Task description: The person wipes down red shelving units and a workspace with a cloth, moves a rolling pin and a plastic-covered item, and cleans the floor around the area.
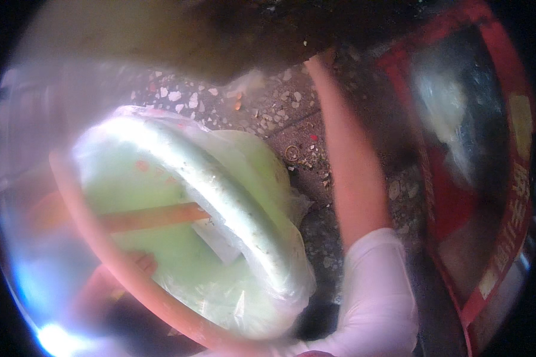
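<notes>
My right forearm (pixel 357 169), in a white sleeve, reaches up past the middle of the view. Its wrist passes beneath a dark, blurred mass (pixel 196 40), which hides my right hand. At the lower left, a blurred hand (pixel 144 263), apparently my left, shows its fingers beside an orange curved band (pixel 116 267). Whether it grips the band is unclear. Beside it is a pale green tub-like container (pixel 161 250), with clear plastic film (pixel 232 209) wrapped over its thick rim. An orange bar (pixel 156 217) crosses the green part, and a small white piece (pixel 219 243) lies near its end.
Speckled stone paving (pixel 272 105) with scattered bits of litter lies beyond the container. A small ring-shaped object (pixel 292 153) rests on the ground. Along the right side stands a red-framed object (pixel 496 259) bearing writing, with pale plastic-like material (pixel 446 107) inside.
</notes>
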A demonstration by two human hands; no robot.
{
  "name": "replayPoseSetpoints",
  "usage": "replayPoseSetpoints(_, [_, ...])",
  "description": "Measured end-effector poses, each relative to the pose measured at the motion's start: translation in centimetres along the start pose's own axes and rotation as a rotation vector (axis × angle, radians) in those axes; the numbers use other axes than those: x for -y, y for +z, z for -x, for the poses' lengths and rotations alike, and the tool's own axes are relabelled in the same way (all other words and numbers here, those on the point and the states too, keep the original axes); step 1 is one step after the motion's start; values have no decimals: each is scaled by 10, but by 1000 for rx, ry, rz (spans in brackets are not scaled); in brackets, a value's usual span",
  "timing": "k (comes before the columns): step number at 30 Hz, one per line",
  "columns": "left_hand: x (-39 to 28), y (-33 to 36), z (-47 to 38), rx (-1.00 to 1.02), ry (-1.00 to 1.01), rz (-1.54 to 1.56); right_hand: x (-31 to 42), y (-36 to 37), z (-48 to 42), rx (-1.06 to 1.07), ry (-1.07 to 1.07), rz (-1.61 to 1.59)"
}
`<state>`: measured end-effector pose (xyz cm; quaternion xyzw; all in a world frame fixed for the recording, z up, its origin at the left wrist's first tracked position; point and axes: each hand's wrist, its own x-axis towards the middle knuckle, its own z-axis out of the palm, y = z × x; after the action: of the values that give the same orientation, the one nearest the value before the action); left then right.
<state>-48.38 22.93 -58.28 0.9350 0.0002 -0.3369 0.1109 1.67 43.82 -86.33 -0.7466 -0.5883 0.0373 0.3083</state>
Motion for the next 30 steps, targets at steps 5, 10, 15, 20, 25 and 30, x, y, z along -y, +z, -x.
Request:
replayPoseSetpoints(5, [3,-28,-17,89,73,-78,84,31,27,-188,-218,-200])
replayPoseSetpoints(10, [-1,3,1,-18,-75,122,68,71,64,501,-693,-566])
replayPoseSetpoints(15, [-3,-2,-4,-141,-226,525,10,-25,157,485,-663,-625])
replayPoseSetpoints(20, [4,-5,-7,-141,-165,316,-30,-104,259,636,-371,-704])
replayPoseSetpoints(25, [7,-6,-5,-291,-61,-4,-32,-158,232,507,310,-1292])
replayPoseSetpoints(30, [3,6,2,-263,-93,70,-31,-132,111,132,211,-1151])
